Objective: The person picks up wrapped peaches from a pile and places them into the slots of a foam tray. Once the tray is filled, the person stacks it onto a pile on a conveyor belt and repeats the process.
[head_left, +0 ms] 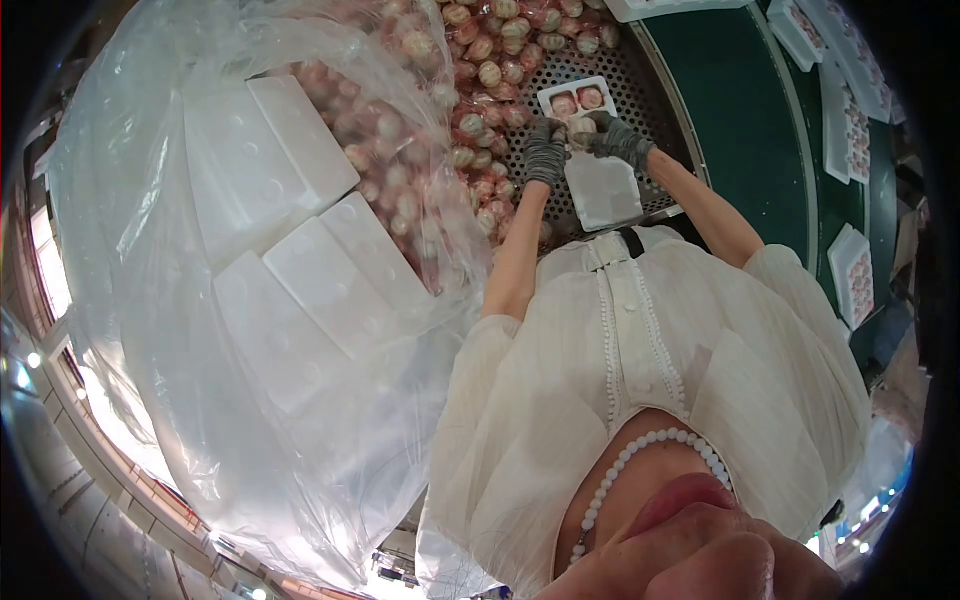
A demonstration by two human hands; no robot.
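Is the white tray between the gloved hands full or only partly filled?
Partly filled. The tray holds two pink fruits at its far end, a third sits between the hands; the near part is bare.

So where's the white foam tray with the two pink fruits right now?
In the head view, top centre: the white foam tray sits on the perforated metal table, just beyond both gloved hands, right of the fruit pile.

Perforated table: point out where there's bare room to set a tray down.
Bare perforated table shows right of the white tray, up to the green conveyor belt. A second tray covers the near edge. Left of the hands, left and right, wrapped fruit is piled thick. The belt's middle lies bare; filled trays line its far side.
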